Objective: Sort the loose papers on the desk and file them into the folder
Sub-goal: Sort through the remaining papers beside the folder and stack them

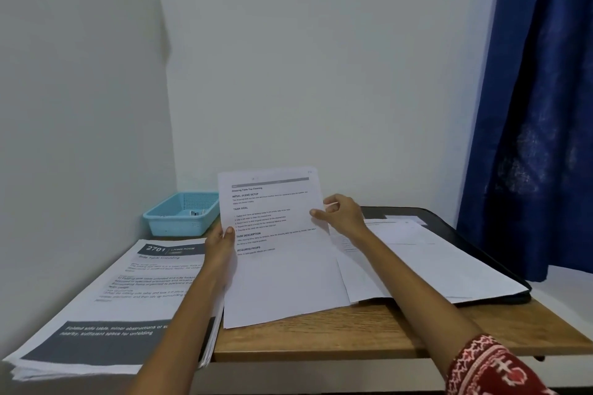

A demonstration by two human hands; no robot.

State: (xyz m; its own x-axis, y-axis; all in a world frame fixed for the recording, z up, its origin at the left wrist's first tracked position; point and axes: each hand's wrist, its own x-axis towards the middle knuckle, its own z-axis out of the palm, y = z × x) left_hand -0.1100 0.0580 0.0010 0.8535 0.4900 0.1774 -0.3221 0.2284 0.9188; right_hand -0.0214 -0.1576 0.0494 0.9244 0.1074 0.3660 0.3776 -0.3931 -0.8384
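Gripping printed sheet (pixel 276 247) w/ both hands, left (pixel 221 242), right (pixel 341 213), papers (pixel 417 263) in black folder (pixel 481 253), blue basket (pixel 183 213)

Your stack of papers (pixel 106 305) lies on desk (pixel 369 333) left, basket (pixel 183 213) behind it. Folder (pixel 475 253) lies open at right w/ sheets (pixel 417 263) on it. Held sheet (pixel 279 244) sits btwn them, both hands on its edges.

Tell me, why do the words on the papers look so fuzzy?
Head view: print on the held sheet is small and soft, only headings readable; the stack at the left edge smears and stretches from the wide lens; light is dim and even, without glare.
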